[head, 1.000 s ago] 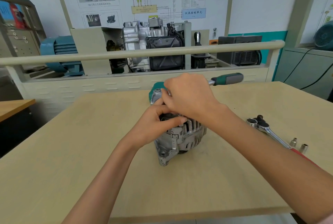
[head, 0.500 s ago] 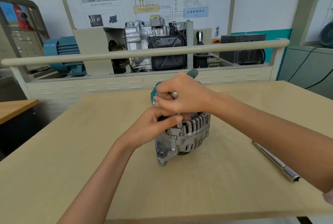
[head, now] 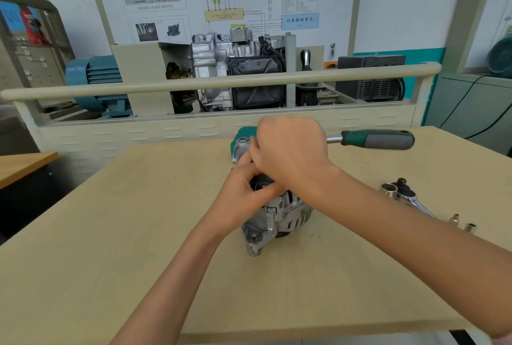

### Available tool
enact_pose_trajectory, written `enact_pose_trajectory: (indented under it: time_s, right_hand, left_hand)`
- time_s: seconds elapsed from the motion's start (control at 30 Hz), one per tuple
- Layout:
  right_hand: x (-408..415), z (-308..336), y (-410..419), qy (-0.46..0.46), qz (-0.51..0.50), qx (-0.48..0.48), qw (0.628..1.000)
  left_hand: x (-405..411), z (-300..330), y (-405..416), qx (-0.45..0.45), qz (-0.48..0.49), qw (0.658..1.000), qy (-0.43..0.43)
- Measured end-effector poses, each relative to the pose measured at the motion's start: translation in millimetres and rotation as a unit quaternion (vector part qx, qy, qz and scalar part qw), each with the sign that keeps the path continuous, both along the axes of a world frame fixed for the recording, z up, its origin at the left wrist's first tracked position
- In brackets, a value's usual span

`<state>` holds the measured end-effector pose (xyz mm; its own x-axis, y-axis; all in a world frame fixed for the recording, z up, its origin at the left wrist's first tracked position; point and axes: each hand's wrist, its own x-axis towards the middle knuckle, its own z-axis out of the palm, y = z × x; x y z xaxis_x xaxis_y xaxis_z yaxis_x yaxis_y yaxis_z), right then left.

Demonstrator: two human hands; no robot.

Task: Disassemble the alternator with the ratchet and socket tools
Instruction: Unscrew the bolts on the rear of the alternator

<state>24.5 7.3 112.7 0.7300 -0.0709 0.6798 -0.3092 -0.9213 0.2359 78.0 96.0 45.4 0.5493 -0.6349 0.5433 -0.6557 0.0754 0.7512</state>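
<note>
A silver alternator (head: 279, 222) stands on the wooden table (head: 110, 247) at the centre. My left hand (head: 243, 192) grips its top left side. My right hand (head: 291, 150) is closed over the head of a ratchet whose green and grey handle (head: 376, 139) sticks out to the right, level above the alternator. A silver part with a round end (head: 242, 145) and a green patch behind it show just left of my right hand. The ratchet's head and any socket are hidden under my fingers.
A second chrome ratchet (head: 401, 195) lies on the table to the right, with two small sockets (head: 462, 222) beside it. Behind the table runs a beige rail (head: 194, 84) in front of an engine display stand. A lower table edge (head: 25, 164) is at the left.
The ratchet handle swung back out to the right after pointing away half a second ago. My left hand stays on the alternator. The view shifted, showing the second ratchet's head again.
</note>
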Motion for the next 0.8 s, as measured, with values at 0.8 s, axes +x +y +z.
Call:
enact_pose_trajectory:
  time_s: [0.8]
  right_hand:
    - [-3,2,-21,0.019,0.08,0.058,0.995]
  left_hand:
    - [2,11,3,0.035,-0.019,0.998,0.04]
